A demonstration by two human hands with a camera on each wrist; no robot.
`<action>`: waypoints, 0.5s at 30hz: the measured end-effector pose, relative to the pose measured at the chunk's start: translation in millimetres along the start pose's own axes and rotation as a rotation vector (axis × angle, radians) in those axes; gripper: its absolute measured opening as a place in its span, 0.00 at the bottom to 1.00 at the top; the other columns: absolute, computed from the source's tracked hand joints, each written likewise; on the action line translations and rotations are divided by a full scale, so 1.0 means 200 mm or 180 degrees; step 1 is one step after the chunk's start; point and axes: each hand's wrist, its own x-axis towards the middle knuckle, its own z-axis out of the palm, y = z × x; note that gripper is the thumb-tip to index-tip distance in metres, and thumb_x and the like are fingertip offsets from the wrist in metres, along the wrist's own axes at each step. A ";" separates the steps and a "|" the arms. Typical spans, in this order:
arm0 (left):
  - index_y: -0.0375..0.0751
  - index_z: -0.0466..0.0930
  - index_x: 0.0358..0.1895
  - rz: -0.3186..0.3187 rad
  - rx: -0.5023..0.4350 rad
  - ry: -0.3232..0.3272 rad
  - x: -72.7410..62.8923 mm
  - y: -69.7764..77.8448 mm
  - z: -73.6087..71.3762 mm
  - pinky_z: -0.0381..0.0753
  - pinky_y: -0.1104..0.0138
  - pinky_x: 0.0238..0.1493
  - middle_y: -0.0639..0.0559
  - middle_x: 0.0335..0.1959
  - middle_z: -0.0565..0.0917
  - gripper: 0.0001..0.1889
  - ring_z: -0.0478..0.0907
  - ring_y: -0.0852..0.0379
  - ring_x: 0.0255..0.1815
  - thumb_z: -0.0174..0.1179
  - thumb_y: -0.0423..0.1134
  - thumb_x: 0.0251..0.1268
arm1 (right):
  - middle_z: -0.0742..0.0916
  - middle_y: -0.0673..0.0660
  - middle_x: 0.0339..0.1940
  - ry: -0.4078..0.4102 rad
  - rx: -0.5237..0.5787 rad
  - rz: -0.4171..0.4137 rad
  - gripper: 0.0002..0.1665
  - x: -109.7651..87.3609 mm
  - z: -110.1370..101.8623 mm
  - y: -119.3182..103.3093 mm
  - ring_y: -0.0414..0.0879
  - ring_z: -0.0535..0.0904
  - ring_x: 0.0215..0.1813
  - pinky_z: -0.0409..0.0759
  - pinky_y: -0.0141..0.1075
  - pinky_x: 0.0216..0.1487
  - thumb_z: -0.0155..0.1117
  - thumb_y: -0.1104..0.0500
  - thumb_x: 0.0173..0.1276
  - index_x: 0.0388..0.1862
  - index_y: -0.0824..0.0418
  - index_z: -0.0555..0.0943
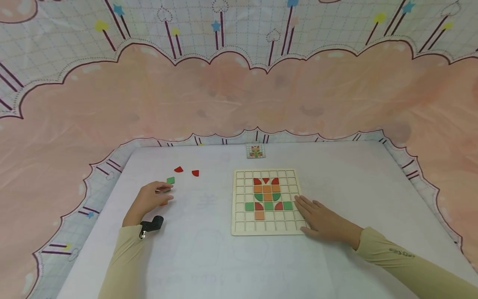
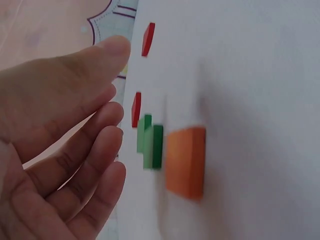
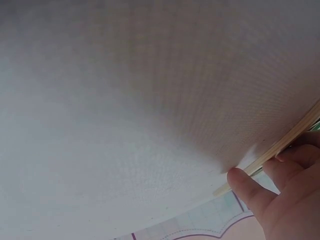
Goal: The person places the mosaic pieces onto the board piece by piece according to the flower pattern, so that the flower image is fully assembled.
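Observation:
My left hand [image 1: 147,200] hovers over loose pieces left of the board, its fingers loosely bent and nothing between them. Beside it in the left wrist view lie an orange square [image 2: 186,162], two green squares [image 2: 153,147] and two red pieces [image 2: 148,39] with a curved edge. The head view shows the orange square mostly hidden by the fingers. A pale wooden grid board [image 1: 239,226] carries a pattern of red, orange and green pieces. With straight fingers, my right hand [image 1: 326,222] rests on the board's right edge.
Behind the board lies a small pattern card [image 1: 255,151] with a similar coloured figure. The white table [image 1: 194,257] meets a patterned cloth [image 1: 224,99] at the back and sides. A black strap with a camera [image 1: 152,224] sits on the left wrist.

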 end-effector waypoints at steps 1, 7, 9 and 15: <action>0.35 0.77 0.54 -0.0007 0.0028 0.0008 -0.01 -0.01 -0.01 0.73 0.48 0.56 0.36 0.52 0.79 0.22 0.74 0.40 0.53 0.66 0.40 0.57 | 0.61 0.64 0.74 -0.0015 0.0005 0.0006 0.43 0.00 0.00 0.00 0.59 0.57 0.74 0.63 0.56 0.67 0.53 0.44 0.68 0.72 0.68 0.56; 0.35 0.78 0.53 -0.0070 0.0128 0.0042 -0.05 -0.07 -0.03 0.73 0.49 0.55 0.35 0.52 0.79 0.23 0.73 0.40 0.53 0.66 0.42 0.55 | 0.60 0.63 0.75 -0.0087 -0.0006 0.0033 0.43 0.00 -0.01 0.00 0.58 0.56 0.75 0.62 0.55 0.68 0.53 0.44 0.68 0.72 0.68 0.56; 0.34 0.78 0.54 -0.0110 0.0177 0.0012 -0.06 -0.08 -0.03 0.73 0.48 0.56 0.35 0.53 0.78 0.23 0.73 0.40 0.53 0.66 0.42 0.56 | 0.60 0.63 0.75 -0.0106 0.0006 0.0041 0.43 0.00 -0.01 -0.01 0.58 0.55 0.75 0.62 0.55 0.68 0.53 0.44 0.68 0.72 0.68 0.56; 0.33 0.77 0.54 -0.0193 0.0248 -0.0087 -0.10 -0.11 -0.03 0.72 0.46 0.57 0.33 0.53 0.78 0.23 0.73 0.37 0.54 0.67 0.37 0.55 | 0.58 0.62 0.76 -0.0195 0.0048 0.0094 0.43 0.00 -0.02 -0.01 0.57 0.53 0.76 0.60 0.55 0.70 0.51 0.43 0.69 0.73 0.66 0.54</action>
